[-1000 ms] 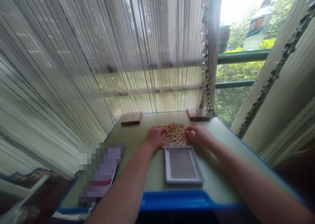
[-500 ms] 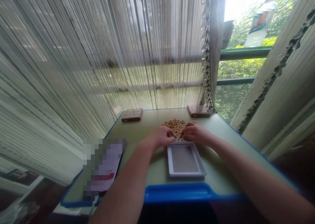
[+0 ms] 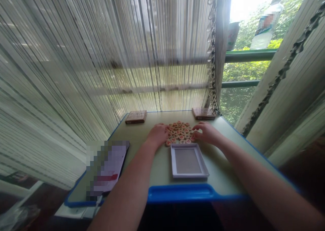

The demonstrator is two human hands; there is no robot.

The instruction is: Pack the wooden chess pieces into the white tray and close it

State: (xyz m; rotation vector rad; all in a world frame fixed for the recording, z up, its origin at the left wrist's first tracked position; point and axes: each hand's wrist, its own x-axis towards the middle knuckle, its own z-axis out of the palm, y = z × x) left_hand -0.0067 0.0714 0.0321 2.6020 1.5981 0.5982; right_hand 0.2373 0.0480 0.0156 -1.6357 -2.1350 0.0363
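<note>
Round wooden Chinese chess pieces (image 3: 180, 131), marked in red and dark ink, lie in a flat cluster on the pale green table (image 3: 142, 133). At the cluster's left edge rests my left hand (image 3: 158, 134), its fingers spread along the outermost pieces and partly hidden. My right hand (image 3: 206, 132) is at the right edge, thumb and fingers apart with nothing between them. Just on my side of the pieces lies a shallow white box tray (image 3: 173, 163) with a grey inside, and no pieces show in it.
Two flat brown boxes (image 3: 136, 116) stand at the table's far corners. A tablet-like device (image 3: 111, 170), partly pixelated, lies at the left. The table has a blue rim with a moulded trough (image 3: 181, 193) in front. Stringy curtains (image 3: 157, 48) hang behind; a bottle (image 3: 266, 24) stands on the window rail.
My hands have moved apart, the left one leftward and the right one slightly rightward, off the middle of the cluster. More of the pieces now show, spread flatter.
</note>
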